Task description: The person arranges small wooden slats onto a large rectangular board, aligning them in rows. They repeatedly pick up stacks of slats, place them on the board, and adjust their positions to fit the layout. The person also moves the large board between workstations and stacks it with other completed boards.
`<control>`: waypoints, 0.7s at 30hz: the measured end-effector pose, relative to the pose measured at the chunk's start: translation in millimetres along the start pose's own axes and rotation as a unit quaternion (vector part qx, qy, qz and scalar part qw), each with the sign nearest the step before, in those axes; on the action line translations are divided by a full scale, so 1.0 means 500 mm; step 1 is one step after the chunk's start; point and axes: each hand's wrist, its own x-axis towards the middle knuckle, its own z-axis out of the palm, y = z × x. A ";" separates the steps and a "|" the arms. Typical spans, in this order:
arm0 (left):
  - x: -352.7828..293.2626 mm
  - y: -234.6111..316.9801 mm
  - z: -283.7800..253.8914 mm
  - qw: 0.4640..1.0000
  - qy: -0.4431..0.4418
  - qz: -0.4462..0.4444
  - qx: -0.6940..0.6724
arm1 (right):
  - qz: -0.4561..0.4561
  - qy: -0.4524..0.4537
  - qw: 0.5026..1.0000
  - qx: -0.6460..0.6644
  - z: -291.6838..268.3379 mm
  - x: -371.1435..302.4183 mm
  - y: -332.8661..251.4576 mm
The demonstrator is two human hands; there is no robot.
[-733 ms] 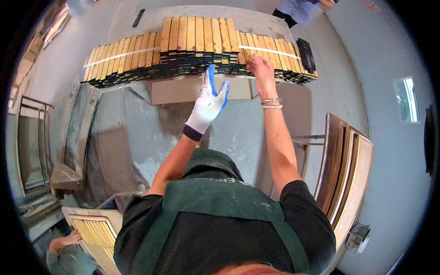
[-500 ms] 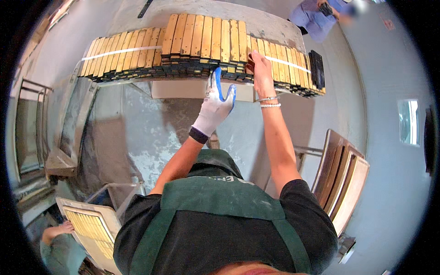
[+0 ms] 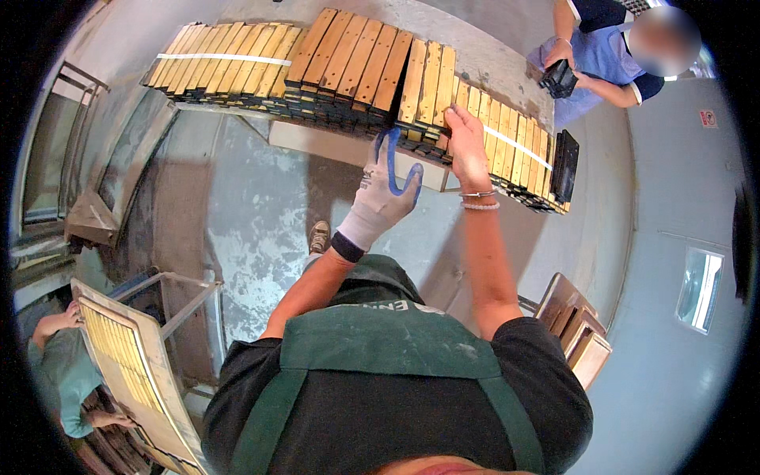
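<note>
Yellow-brown wooden strips [image 3: 360, 59] with small holes and black edges lie side by side in a raised stack ahead of me. A dark gap sets apart a few paler strips [image 3: 427, 83] at this stack's right end. My right hand [image 3: 469, 150], bare, is closed on the near right corner of those paler strips, some fingers hidden. My left hand [image 3: 381, 190], in a white glove with blue palm, is open at the stack's near edge below the gap. Its thumb stands apart; whether its fingertips touch the strips, I cannot tell.
Lower rows of strips banded with white straps [image 3: 229, 58] flank the stack on a table [image 3: 483, 47]. A black block [image 3: 564, 166] stands at the right end. A co-worker [image 3: 594, 63] holds dark pieces beyond; another handles a board [image 3: 170, 380] at lower left. Panels [image 3: 578, 324] lean at right.
A gap has opened between the raised stack's main part and its right-end strips, which both my hands still adjoin. The view has shifted, and the far co-worker shows more fully.
</note>
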 end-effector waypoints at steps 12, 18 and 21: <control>0.029 -0.004 -0.031 0.999 -0.025 0.043 0.014 | -0.006 0.033 0.997 -0.063 -0.004 0.015 -0.014; 0.047 -0.015 -0.050 0.983 -0.129 0.112 0.063 | 0.011 0.048 0.996 -0.070 0.005 0.010 -0.058; 0.035 -0.009 -0.039 0.984 -0.142 0.110 0.012 | -0.004 0.054 0.986 -0.155 0.000 0.017 -0.071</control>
